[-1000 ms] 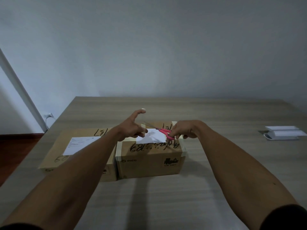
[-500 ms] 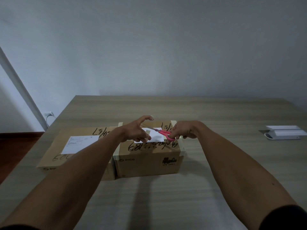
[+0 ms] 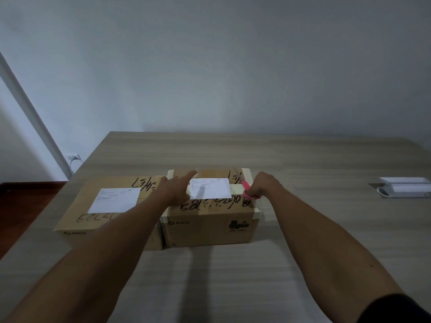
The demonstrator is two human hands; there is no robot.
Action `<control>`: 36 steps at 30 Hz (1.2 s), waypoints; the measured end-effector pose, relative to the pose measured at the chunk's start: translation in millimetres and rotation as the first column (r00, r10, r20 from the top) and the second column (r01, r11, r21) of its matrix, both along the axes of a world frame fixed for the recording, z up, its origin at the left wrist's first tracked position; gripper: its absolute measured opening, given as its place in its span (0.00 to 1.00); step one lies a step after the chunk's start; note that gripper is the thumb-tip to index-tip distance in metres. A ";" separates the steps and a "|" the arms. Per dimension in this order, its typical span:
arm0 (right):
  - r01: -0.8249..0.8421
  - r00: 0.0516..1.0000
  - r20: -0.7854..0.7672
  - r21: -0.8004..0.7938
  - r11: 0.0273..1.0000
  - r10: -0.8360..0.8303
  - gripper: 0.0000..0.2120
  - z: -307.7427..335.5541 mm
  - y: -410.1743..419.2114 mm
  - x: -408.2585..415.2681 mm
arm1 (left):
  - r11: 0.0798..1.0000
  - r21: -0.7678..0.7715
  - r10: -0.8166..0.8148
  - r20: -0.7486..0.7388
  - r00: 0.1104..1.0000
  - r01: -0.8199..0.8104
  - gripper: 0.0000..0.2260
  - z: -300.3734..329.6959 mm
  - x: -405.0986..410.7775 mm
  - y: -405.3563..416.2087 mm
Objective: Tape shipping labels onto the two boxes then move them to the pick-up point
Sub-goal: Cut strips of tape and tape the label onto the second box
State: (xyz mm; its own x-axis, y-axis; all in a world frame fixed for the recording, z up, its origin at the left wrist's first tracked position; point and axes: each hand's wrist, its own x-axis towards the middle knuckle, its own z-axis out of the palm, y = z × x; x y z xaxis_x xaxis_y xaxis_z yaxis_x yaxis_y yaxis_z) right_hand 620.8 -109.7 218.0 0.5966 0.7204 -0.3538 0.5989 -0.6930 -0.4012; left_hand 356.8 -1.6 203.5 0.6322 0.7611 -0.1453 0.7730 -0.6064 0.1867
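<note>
Two cardboard boxes stand side by side on the wooden table. The left box has a white shipping label on its top. On the right box lies another white label. My left hand rests on that box at the label's left edge, index finger stretched out flat. My right hand is at the box's right edge, closed around pink-handled scissors whose blades point away from me. No roll of tape is visible.
A white device lies on the table at the far right. A wall socket with a cable is on the wall left of the table. A grey wall stands behind.
My right hand has drawn the scissors away from the label toward the box's right edge. My left hand has lowered and flattened onto the label's left side. The label now lies flat.
</note>
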 end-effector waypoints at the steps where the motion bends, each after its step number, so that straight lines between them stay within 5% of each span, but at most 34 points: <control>1: 0.039 0.999 0.005 0.027 0.999 -0.040 0.15 -4.0 -1.2 -0.8 | 0.999 0.042 0.011 -0.041 0.999 -0.009 0.38 -1.9 -3.5 -0.2; 7: 0.287 0.895 -0.357 -0.004 0.958 -0.269 0.04 -30.3 2.6 0.5 | 0.991 0.094 0.100 -0.083 0.992 -0.092 0.38 -12.7 -13.0 -0.5; 13: 0.241 0.903 -0.331 -0.134 0.961 -0.273 0.11 -34.8 9.1 -1.6 | 0.989 0.115 0.094 -0.018 0.995 -0.091 0.38 -20.8 -12.0 -2.0; 17: 0.271 0.846 -0.398 -0.254 0.928 -0.356 0.10 -29.8 10.0 -4.1 | 0.991 0.035 0.118 0.205 0.972 -0.128 0.34 -14.2 -10.4 -4.5; 19: 0.262 0.884 -0.351 -0.177 0.949 -0.309 0.11 -29.7 12.1 -6.6 | 0.973 -0.222 0.169 0.476 0.863 -0.069 0.31 -8.5 -4.8 -7.1; 22: 0.217 0.951 -0.241 0.084 0.972 -0.191 0.08 -17.6 15.5 -15.4 | 0.906 -0.422 0.272 0.650 0.710 0.039 0.32 1.0 4.8 -8.5; 28: 0.216 0.852 -0.517 0.492 0.844 0.084 0.08 18.2 23.4 -43.5 | 0.861 -0.490 0.302 0.710 0.637 0.138 0.37 25.6 30.4 -27.2; 36: 0.295 0.693 -0.700 0.493 0.818 0.172 0.24 25.7 30.0 -63.2 | 0.747 -0.624 0.401 0.697 0.594 0.228 0.38 31.9 49.9 -36.9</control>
State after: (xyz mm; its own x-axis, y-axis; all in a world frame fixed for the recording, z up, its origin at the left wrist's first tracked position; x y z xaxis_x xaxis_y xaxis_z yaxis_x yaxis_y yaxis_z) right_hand 557.6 -79.7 243.7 0.3930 0.8863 -0.2448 -0.0533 -0.2438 -0.9684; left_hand 406.7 -38.5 235.4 0.6610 0.7455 -0.0858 0.1770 -0.0438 0.9832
